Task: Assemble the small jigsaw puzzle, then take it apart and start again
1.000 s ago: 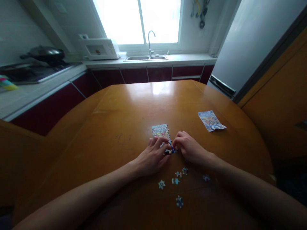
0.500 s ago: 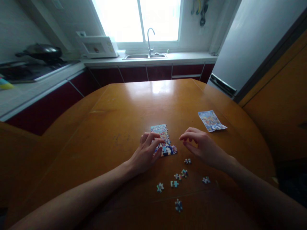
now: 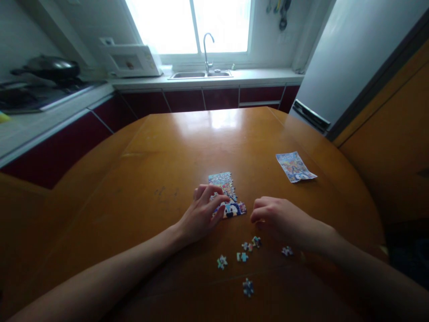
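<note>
A partly joined jigsaw puzzle [image 3: 220,179] lies on the wooden table, with a blue-and-white cartoon face along its near edge. My left hand [image 3: 203,209] rests over its left side, thumb and fingers apart, holding it flat and covering part of the picture. To the right of the puzzle, my right hand [image 3: 273,215] is low over the table with fingers curled together at a loose puzzle piece, which they hide. Nearer to me lie several loose pieces, among them a pale blue one [image 3: 242,257], a mixed-colour one [image 3: 221,262] and a dark one [image 3: 248,287].
A creased picture sheet [image 3: 295,167] lies on the table [image 3: 161,156] at the right. Another loose piece [image 3: 287,251] lies below my right wrist. Beyond the table are a counter with a sink [image 3: 187,75], a microwave [image 3: 131,60], a wok [image 3: 50,68] and a fridge [image 3: 348,58].
My right hand has come down toward me and its fingers have closed in over the loose piece that showed below it. My left hand stays on the puzzle. The view has shifted slightly.
</note>
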Tool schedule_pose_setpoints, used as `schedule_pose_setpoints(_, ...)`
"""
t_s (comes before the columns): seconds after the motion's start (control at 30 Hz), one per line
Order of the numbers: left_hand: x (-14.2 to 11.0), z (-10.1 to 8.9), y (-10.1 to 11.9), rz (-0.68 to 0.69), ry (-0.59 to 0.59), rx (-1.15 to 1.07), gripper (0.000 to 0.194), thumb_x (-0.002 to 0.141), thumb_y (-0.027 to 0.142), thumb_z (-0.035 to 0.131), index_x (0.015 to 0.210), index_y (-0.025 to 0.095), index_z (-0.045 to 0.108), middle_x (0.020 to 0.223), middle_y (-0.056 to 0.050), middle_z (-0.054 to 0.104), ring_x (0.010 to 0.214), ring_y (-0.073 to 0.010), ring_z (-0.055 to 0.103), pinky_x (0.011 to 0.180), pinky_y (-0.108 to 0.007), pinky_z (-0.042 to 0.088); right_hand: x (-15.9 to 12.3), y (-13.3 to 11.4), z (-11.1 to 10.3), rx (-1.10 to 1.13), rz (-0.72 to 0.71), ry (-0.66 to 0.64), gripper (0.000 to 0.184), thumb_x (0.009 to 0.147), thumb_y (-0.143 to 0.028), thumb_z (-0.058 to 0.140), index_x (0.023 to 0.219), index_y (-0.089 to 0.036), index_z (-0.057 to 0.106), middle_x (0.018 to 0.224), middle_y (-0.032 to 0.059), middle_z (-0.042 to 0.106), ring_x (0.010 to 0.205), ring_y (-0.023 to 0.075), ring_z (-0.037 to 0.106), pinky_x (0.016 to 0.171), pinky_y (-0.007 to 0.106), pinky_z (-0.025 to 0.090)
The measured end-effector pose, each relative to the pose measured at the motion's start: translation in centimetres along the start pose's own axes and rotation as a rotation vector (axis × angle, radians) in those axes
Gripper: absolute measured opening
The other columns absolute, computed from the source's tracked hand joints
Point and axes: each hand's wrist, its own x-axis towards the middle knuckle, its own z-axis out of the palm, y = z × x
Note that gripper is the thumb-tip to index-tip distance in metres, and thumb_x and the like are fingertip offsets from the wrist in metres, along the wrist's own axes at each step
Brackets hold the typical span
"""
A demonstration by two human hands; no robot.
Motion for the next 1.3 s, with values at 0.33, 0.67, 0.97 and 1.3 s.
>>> schedule_pose_setpoints(0.33, 0.2, 0.0, 0.2, 0.011, 0.002, 0.002, 0.02, 0.093, 0.014, 0.059, 0.109, 0.023, 0.065, 0.113, -0.008, 0.056, 0.109, -0.0252, 0.046, 0.095, -0.043, 0.044, -0.3, -1.1, 0.4, -0.08, -0.068, -0.154, 0.011, 0.086, -0.012, 0.064, 0.08, -0.018, 0.072, 0.087, 0.0036, 0.068, 0.076, 0.0157, 0.06, 0.07, 0.026, 0.042)
schedule_pose_setpoints(0.67, 0.0, -0.1, 0.1, 0.0, -0.025, -0.029, 0.024, 0.093, 0.011, 0.056, 0.112, 0.024, 0.064, 0.115, -0.007, 0.056, 0.11, -0.0248, 0.045, 0.096, -0.042, 0.043, 0.1, 0.1, 0.0, -0.076, 0.024, -0.086, 0.022, 0.082, -0.002, 0.061, 0.086, -0.02, 0.073, 0.089, 0.003, 0.069, 0.078, 0.0153, 0.062, 0.069, 0.025, 0.042)
schedule_pose_setpoints(0.97, 0.2, -0.2, 0.3, 0.016, -0.01, -0.026, 0.027, 0.094, 0.005, 0.05, 0.109, 0.023, 0.064, 0.112, -0.007, 0.057, 0.107, -0.0243, 0.045, 0.092, -0.04, 0.043, 0.4, 0.0, 0.3, -0.126, 0.035, -0.029, 0.022, 0.088, -0.003, 0.056, 0.086, -0.019, 0.072, 0.087, 0.0036, 0.069, 0.076, 0.0149, 0.061, 0.067, 0.026, 0.04)
schedule_pose_setpoints(1.3, 0.1, -0.1, 0.1, 0.005, -0.017, -0.033, 0.028, 0.093, 0.006, 0.051, 0.109, 0.024, 0.064, 0.112, -0.007, 0.058, 0.108, -0.0244, 0.046, 0.093, -0.041, 0.044, 0.0, -1.0, 1.3, -0.081, -0.042, -0.094, 0.012, 0.082, -0.008, 0.064, 0.077, -0.018, 0.068, 0.087, 0.0018, 0.067, 0.074, 0.0132, 0.057, 0.064, 0.024, 0.037)
